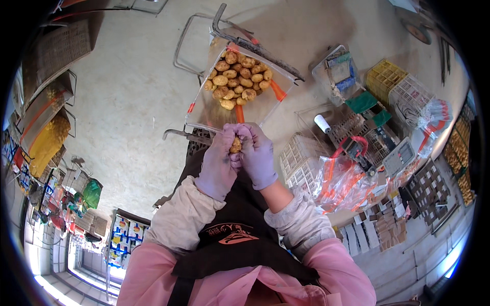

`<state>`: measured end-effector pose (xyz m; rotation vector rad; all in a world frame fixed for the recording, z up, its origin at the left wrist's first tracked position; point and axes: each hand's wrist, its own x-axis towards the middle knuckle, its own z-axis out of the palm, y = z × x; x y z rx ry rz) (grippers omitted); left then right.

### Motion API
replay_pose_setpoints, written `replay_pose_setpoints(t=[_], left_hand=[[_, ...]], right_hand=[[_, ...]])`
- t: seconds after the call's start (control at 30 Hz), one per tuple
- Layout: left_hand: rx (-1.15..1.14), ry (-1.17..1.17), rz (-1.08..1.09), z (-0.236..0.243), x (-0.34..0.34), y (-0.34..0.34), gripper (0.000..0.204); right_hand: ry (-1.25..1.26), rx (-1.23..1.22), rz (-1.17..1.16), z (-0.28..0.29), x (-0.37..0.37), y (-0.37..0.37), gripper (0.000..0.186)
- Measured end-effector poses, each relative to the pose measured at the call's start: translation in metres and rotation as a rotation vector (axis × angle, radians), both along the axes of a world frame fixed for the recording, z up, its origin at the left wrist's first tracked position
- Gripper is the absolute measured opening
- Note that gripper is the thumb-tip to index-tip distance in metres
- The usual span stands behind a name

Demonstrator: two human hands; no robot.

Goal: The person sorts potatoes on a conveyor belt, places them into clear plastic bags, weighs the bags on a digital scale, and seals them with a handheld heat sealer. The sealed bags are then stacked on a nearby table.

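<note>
- In the head view, the left hand (217,166) and the right hand (259,155), both wearing pale purple gloves, are meeting in front of a dark apron (240,219).
- The fingers of both hands are bending inward and grasping one potato (236,145); its brown-yellow skin is showing between them. Some fingertips are hiding behind others, so I cannot tell exactly which are pressing on it.
- Just beyond the fingers, a clear bag with orange stripes (277,91) is holding a pile of potatoes (235,79). Its near edge is running close to the fingers; whether they are touching it, I cannot tell.
- Past the pile, a metal bar (263,54) is slanting across the bag's far side.
- To the right of the fingers, white crates (301,158) are standing near a heap of plastic bags (342,183).
- Farther right, a white spool (322,124) is lying beside a red-handled tool (357,145).
</note>
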<state>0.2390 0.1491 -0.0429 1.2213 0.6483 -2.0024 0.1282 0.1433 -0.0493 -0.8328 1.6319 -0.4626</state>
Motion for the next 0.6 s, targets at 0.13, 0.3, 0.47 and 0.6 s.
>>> replay_pose_setpoints(t=[0.13,0.3,0.47,0.6], left_hand=[[-0.038,-0.077,-0.065,-0.004,0.002,-0.01,0.027],[-0.136,-0.034,-0.043,-0.007,0.008,-0.009,0.036],[-0.189,-0.041,-0.05,-0.011,0.009,-0.002,0.035],[-0.162,0.059,0.012,-0.019,0.017,-0.003,0.028]], right_hand=[[-0.231,0.1,-0.097,-0.005,-0.006,0.007,0.03],[-0.287,-0.031,0.071,-0.005,-0.008,0.006,0.036],[-0.352,0.061,0.017,0.0,-0.005,0.008,0.039],[-0.357,0.063,0.04,-0.014,-0.006,0.013,0.038]])
